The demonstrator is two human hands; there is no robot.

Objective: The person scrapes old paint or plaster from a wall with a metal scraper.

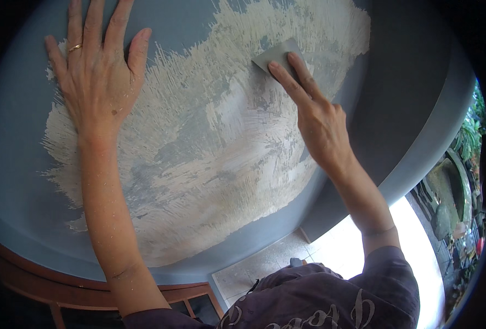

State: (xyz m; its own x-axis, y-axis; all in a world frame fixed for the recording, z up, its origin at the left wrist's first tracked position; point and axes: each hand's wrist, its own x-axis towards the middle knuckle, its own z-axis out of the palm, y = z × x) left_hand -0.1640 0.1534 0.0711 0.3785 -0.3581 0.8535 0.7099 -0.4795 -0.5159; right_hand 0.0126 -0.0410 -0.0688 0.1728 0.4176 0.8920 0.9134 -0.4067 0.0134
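Observation:
My left hand [97, 78] lies flat against the blue-grey wall [177, 24], fingers spread and partly over the edge of a scraped patch [193, 164]. A ring circles one finger. In my right hand [317, 111] is a flat grey scraper blade or pad [282, 57], its face pressed on the upper right of the patch with two fingers laid on top. The patch shows ragged, streaked edges where pale cream and white layers meet the paint. Small pale flecks cling to my left forearm [107, 197]. The thumb of my right hand is hidden.
Brown wooden frame with dark panes [78, 300] runs along the lower left. A dark wall return [395, 82] stands to the right. Below is a tiled floor [263, 259] strewn with pale specks. Plants [469, 135] and stones appear outside at the far right.

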